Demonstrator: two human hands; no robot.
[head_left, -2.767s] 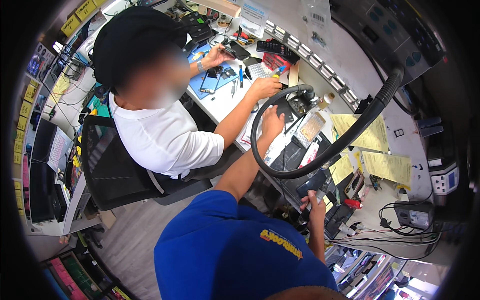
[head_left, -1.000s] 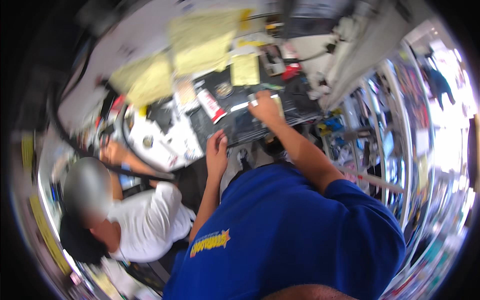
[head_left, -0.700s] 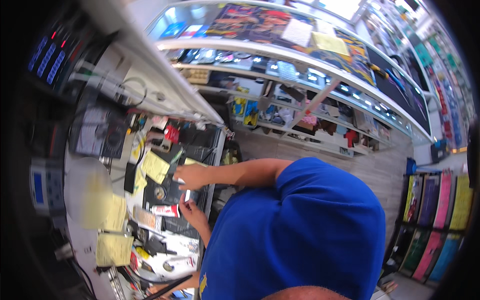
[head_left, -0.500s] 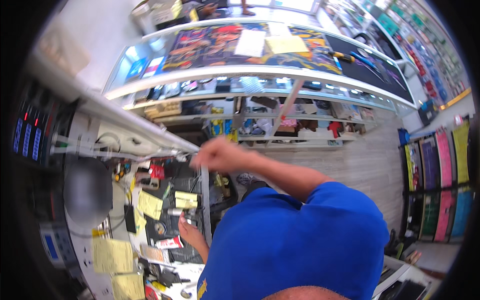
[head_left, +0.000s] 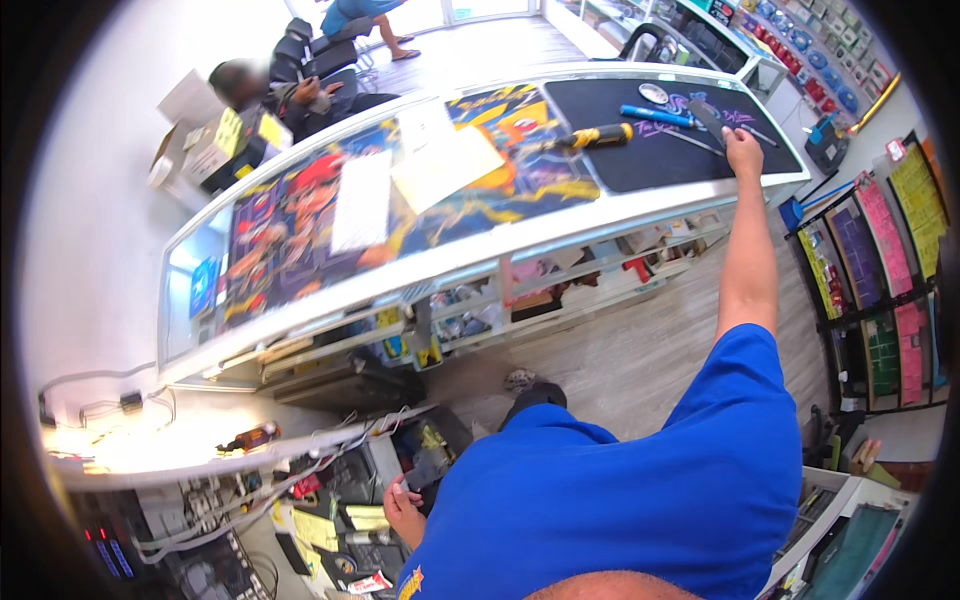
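Note:
My right hand [head_left: 742,152], arm stretched out to the far right, is closed on one end of a dark, flat, narrow strip [head_left: 707,120] over the black mat [head_left: 625,165]; its exact kind is unclear. Around it lie a blue pen-like tool [head_left: 655,115], a thin metal rod [head_left: 692,139] and a small round silvery item [head_left: 653,93]. Left of these rests a screwdriver [head_left: 600,136] with a yellow and black handle. My left hand [head_left: 404,512] hangs low by the workbench edge, its fingers loosely apart and nothing visible in them.
White papers [head_left: 362,200] and a yellow envelope [head_left: 448,175] cover part of the glass counter [head_left: 430,262]. A seated person [head_left: 300,95] is beyond its far left side. Cables [head_left: 250,510] and yellow notes [head_left: 316,530] clutter the workbench. A colourful display rack [head_left: 865,280] stands at right.
My right hand has gone from above the workbench edge to the counter's far right and grasped the dark strip. The view has turned toward the counter. My left hand stays near the workbench.

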